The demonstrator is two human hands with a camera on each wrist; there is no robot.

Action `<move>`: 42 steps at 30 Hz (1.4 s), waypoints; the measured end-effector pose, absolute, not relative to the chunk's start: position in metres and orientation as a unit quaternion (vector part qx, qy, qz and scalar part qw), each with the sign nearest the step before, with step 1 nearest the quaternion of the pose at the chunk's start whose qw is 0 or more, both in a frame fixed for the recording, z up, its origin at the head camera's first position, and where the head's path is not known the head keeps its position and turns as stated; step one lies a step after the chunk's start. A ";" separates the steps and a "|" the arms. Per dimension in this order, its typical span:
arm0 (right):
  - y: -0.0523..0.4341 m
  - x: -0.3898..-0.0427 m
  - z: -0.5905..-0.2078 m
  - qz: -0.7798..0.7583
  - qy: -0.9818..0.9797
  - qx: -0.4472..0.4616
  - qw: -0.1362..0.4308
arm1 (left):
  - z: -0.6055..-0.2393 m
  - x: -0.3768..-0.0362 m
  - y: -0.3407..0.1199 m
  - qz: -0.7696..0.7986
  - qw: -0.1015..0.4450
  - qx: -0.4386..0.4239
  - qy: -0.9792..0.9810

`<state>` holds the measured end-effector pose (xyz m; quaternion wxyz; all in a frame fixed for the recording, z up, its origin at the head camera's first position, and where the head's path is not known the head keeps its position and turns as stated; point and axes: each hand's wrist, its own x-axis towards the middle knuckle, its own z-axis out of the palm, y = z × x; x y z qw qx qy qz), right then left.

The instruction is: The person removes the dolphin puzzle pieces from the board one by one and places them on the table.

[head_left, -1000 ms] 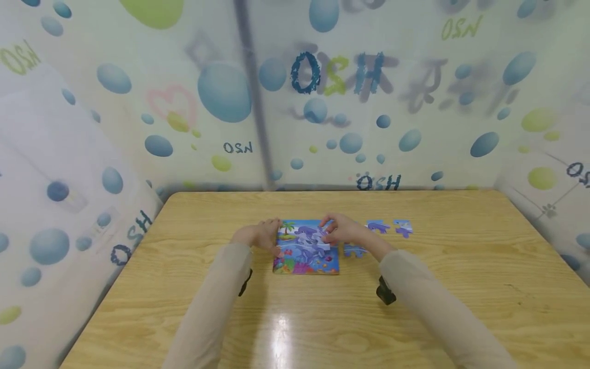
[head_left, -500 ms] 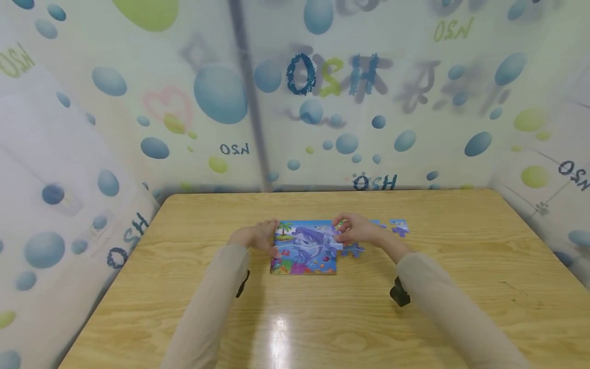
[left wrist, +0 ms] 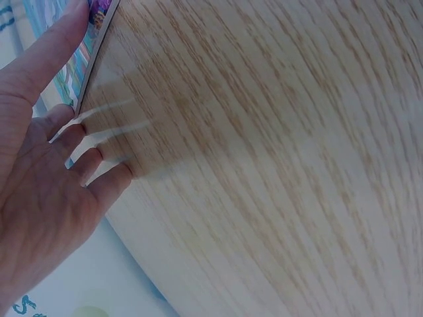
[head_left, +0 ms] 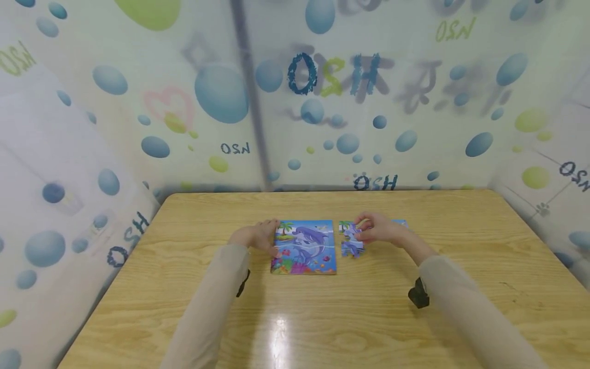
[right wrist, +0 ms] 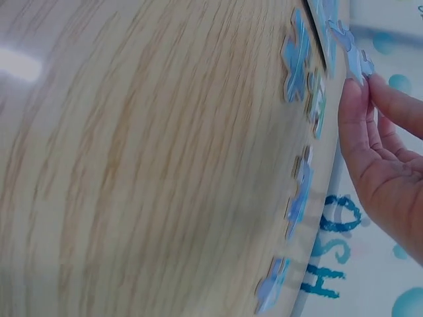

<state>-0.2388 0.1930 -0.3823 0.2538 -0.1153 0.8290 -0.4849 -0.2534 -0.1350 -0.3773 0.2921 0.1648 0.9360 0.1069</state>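
Looks like a small screened-off play or recording booth, not a lived-in room. A pale wood surface point(head_left: 322, 318) fills the floor of the view, and translucent plastic sheeting point(head_left: 138, 102) printed with blue and green bubbles and scrawled letters closes it in on three sides. A grey pole point(head_left: 251, 97) shows behind the back sheet. On the surface lies a child's dolphin puzzle point(head_left: 304, 247).

Light wooden table point(head_left: 322, 318), bubble-patterned translucent curtain point(head_left: 221, 92) with blue-green lettering, grey pole point(head_left: 249, 92) behind it
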 end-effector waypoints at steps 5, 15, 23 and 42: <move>0.207 -0.239 -0.385 -0.484 0.834 -0.105 0.242 | -0.376 -0.254 -0.135 0.111 0.293 0.164 0.936; 0.235 -0.239 -0.394 -0.471 0.839 -0.094 0.254 | -0.377 -0.255 -0.135 0.114 0.293 0.162 0.935; 0.248 -0.233 -0.400 -0.465 0.839 -0.072 0.272 | -0.377 -0.254 -0.134 0.107 0.296 0.163 0.935; 0.248 -0.235 -0.399 -0.429 0.862 -0.056 0.262 | -0.377 -0.253 -0.136 0.121 0.303 0.154 0.933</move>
